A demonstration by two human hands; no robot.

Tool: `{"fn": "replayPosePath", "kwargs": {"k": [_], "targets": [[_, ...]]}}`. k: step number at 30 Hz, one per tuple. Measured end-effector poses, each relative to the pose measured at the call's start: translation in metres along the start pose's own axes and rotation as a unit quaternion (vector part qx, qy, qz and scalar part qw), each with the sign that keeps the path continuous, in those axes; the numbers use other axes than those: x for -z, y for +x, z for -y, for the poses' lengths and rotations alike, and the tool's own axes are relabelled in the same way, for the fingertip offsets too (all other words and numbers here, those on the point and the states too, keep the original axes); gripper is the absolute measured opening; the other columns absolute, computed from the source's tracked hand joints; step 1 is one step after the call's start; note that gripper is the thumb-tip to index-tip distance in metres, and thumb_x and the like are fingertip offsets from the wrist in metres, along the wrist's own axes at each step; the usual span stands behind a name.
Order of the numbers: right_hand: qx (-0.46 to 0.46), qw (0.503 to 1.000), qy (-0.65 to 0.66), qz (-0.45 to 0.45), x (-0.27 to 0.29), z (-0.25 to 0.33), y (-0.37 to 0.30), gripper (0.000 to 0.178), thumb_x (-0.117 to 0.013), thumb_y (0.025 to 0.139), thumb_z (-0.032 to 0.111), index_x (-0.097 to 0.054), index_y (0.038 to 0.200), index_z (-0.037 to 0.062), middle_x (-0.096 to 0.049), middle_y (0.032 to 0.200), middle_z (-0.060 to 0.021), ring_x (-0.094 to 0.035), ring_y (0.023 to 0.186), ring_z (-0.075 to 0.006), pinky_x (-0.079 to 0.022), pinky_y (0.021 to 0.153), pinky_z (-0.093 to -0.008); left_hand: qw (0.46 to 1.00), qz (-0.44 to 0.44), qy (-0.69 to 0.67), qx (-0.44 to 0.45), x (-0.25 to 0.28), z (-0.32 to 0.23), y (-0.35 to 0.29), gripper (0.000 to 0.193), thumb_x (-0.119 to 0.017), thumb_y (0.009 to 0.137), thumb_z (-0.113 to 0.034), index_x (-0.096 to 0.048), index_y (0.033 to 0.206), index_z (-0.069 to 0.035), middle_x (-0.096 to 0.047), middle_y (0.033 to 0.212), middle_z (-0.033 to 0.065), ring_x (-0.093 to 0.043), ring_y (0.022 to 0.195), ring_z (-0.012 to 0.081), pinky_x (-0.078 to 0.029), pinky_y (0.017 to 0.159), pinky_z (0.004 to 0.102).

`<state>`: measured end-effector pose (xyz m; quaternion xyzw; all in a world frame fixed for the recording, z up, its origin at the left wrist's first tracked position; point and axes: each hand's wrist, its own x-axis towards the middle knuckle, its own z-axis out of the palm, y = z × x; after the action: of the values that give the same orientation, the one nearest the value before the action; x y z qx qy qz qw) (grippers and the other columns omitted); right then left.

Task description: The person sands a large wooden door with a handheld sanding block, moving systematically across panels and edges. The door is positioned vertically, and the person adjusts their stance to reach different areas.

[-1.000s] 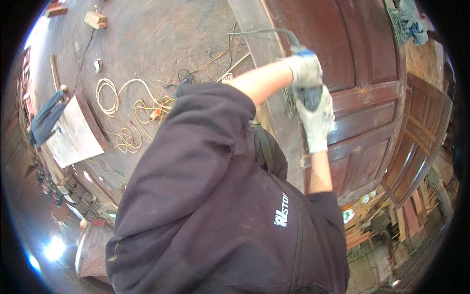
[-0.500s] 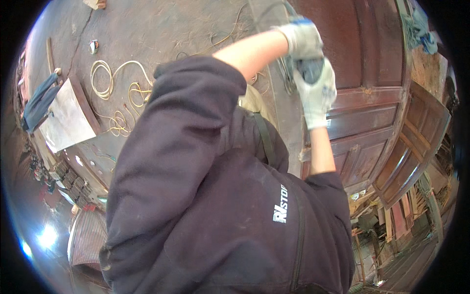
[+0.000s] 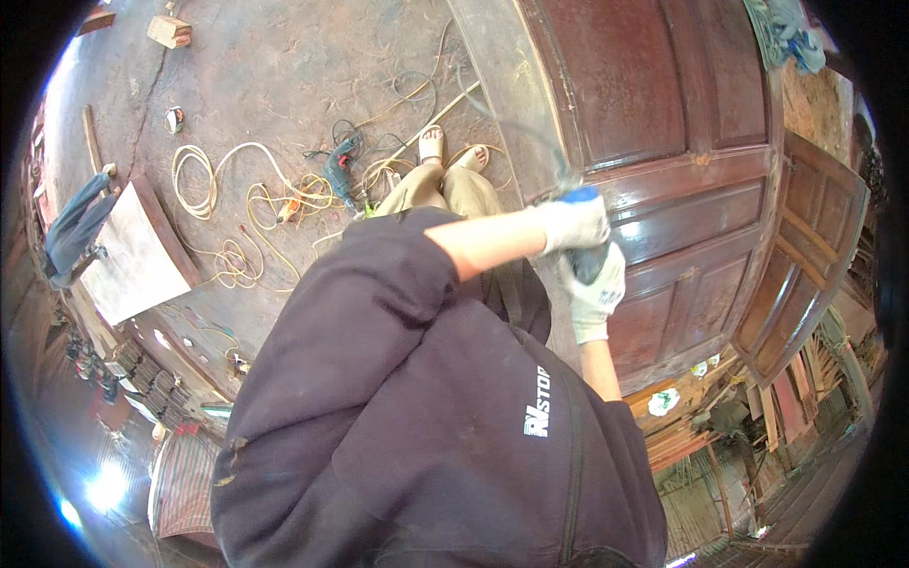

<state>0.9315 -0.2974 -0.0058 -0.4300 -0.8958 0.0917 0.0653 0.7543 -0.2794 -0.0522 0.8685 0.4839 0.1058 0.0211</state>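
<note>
Here, the left hand (image 3: 576, 222) and the nearer right hand (image 3: 603, 287) have gloved fingers clamped on a dark power tool (image 3: 588, 261), by the left edge of a brown panelled door (image 3: 696, 222); farther left, a drill (image 3: 339, 170) lies on the floor (image 3: 284, 66).

Looks steeply down from the wearer's head, close above the dark zipped cloth jacket (image 3: 407, 379), farther from the grey-brown floor (image 3: 294, 76).

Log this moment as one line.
Left hand: gloved, gripping dark corded tool | Right hand: gloved, gripping same tool | Place: at brown panelled door, contact unclear | Floor: drill, wood block
</note>
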Motion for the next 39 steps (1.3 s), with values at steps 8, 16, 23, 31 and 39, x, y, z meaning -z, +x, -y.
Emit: {"fn": "replayPosePath", "kwargs": {"k": [8,16,23,31,39], "targets": [[0.068,0.996,0.054,0.021,-0.02,0.082,0.068,0.081,-0.086,0.072,0.046,-0.053,0.134,0.0049,-0.06,0.123,-0.0178,-0.061,0.114,-0.0346,-0.051,0.093,-0.0447,0.979,0.015,-0.182,0.087,0.03,0.086,-0.091,0.022,-0.055,0.097,-0.023,-0.07,0.087,-0.011,-0.067,0.069,0.0099,-0.069,0.063,0.028,-0.056,0.054,0.0413],[0.096,0.993,0.074,0.016,-0.037,0.174,0.22,0.068,-0.083,0.071,0.039,-0.052,0.127,0.0161,-0.06,0.111,-0.0105,-0.064,0.103,-0.03,-0.053,0.086,-0.0417,0.981,0.073,0.03,0.179,0.075,0.258,-0.14,0.035,-0.079,0.07,-0.025,-0.069,0.104,-0.023,-0.073,0.089,0.0058,-0.072,0.086,0.0277,-0.057,0.074,0.0398],[0.06,0.991,0.12,0.0,-0.024,0.106,0.105,0.077,-0.083,0.07,0.04,-0.051,0.135,0.0147,-0.059,0.119,-0.0115,-0.061,0.107,-0.032,-0.049,0.094,-0.0466,0.973,0.181,-0.031,0.138,0.081,0.12,-0.085,0.022,-0.066,0.081,-0.018,-0.068,0.103,-0.015,-0.073,0.086,0.0088,-0.073,0.082,0.027,-0.057,0.067,0.0389],[0.003,0.999,0.038,0.018,-0.001,0.019,-0.055,0.08,-0.087,0.066,0.046,-0.056,0.132,0.0103,-0.059,0.129,-0.0153,-0.06,0.116,-0.0359,-0.049,0.098,-0.047,0.994,0.061,-0.073,0.062,0.013,-0.048,-0.056,0.013,-0.061,0.079,-0.02,-0.063,0.088,-0.011,-0.061,0.069,0.0029,-0.065,0.068,0.0209,-0.053,0.061,0.0376],[0.016,0.996,0.083,-0.009,-0.012,0.074,0.064,0.073,-0.084,0.07,0.043,-0.055,0.13,0.0132,-0.06,0.125,-0.0096,-0.061,0.113,-0.0301,-0.05,0.093,-0.0433,0.986,0.115,-0.104,0.061,0.039,0.083,-0.067,0.022,-0.059,0.087,-0.015,-0.066,0.108,-0.011,-0.073,0.086,0.0131,-0.074,0.081,0.0283,-0.058,0.067,0.0383]]}}
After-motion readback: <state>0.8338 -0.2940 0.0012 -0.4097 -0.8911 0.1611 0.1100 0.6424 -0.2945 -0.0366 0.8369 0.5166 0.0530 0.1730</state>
